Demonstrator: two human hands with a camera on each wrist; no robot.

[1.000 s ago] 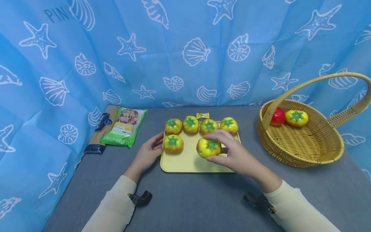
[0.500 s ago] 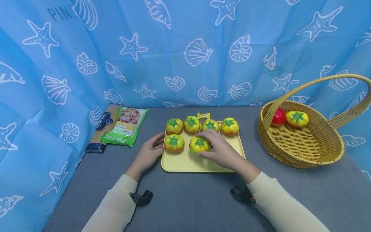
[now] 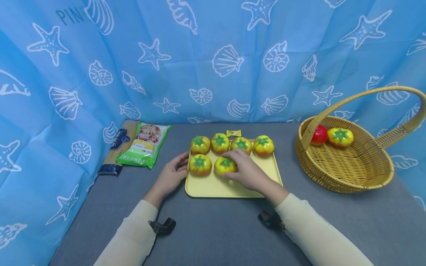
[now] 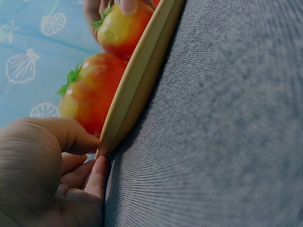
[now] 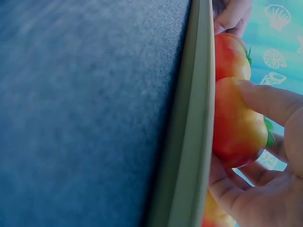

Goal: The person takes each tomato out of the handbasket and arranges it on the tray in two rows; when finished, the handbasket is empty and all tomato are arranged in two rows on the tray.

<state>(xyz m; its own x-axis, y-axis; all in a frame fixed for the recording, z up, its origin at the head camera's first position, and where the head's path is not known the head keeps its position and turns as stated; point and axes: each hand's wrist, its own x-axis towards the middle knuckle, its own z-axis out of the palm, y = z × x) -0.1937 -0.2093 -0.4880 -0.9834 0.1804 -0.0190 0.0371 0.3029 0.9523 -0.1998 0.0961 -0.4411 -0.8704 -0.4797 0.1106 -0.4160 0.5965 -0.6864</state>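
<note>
Six yellow tomatoes are sitting on the tray [image 3: 213,188]. Left wrist view alone is showing left hand [image 3: 171,176] fingers [image 4: 97,172] pinching the tray's edge. Right hand [image 3: 247,171] is grasping a front-row tomato [image 3: 224,165]. Basket [image 3: 349,173] is holding two more.

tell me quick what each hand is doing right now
Left hand: pinches the left edge of the yellow tray.
Right hand: grips a yellow tomato on the tray.
</note>
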